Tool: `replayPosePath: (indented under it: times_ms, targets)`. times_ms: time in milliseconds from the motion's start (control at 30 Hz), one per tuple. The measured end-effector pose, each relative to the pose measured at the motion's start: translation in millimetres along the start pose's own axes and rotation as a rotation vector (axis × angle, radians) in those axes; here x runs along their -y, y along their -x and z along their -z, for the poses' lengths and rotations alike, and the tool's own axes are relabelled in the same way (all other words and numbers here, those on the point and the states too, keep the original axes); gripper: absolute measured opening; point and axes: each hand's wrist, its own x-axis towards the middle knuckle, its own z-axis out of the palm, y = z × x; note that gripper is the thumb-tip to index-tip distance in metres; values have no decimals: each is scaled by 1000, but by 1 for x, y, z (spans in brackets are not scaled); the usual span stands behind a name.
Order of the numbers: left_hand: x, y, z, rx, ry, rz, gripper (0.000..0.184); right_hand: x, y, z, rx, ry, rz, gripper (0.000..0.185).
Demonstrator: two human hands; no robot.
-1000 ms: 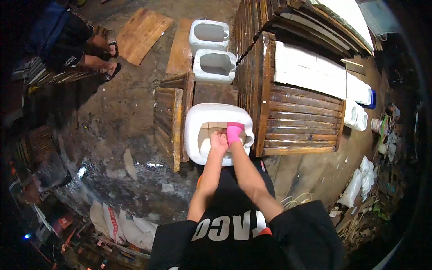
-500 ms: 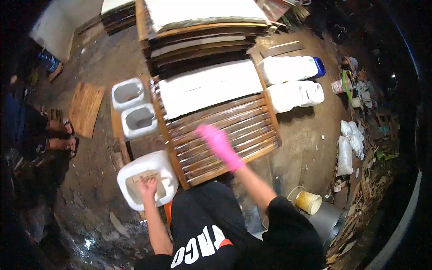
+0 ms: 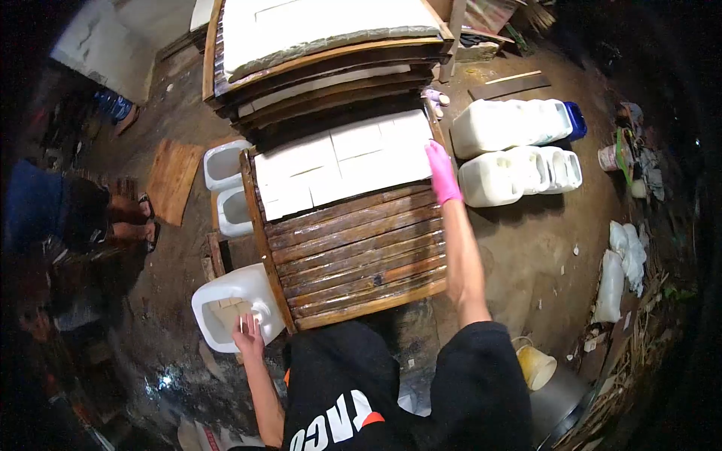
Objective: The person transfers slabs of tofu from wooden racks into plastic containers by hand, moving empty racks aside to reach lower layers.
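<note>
My bare left hand [image 3: 248,337] is over the cut-open white jug [image 3: 213,332], fingers apart, and I see nothing held in it. Flat beige pieces [image 3: 227,310] lie inside that jug; their kind is unclear. My right hand [image 3: 444,174], in a pink glove, has its fingers stretched out at the right end of a white slab [image 3: 361,161] scored into blocks, which looks like tofu. The slab lies along the far half of a wet, slatted wooden rack [image 3: 353,248]. Whether the glove presses on the slab or the rack's side rail, I cannot tell.
Beyond the rack rises a stack of wooden trays [image 3: 323,75] bearing more white slabs. Two cut jugs [image 3: 226,163] stand at left, several white jugs [image 3: 489,179] at right. A person's feet [image 3: 148,218] are at far left. A yellowish bucket [image 3: 536,368] is at lower right.
My right hand has moved from over the bare slats up and right to the slab's right end. My left hand's fingers have spread over the jug. The view has shifted.
</note>
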Motion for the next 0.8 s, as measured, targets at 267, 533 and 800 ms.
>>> replayPosePath:
  times_ms: [267,533,800]
  targets:
    - [11,-9,10,-7,-38,-27,48,12,-32,17,593,142,-400,29]
    - [14,-14,24,-69,132,72,24,19,113,73,170,-324,-523,37]
    - [7,26,27,142,219,212,53,72,398,-136,655,64,-592,48]
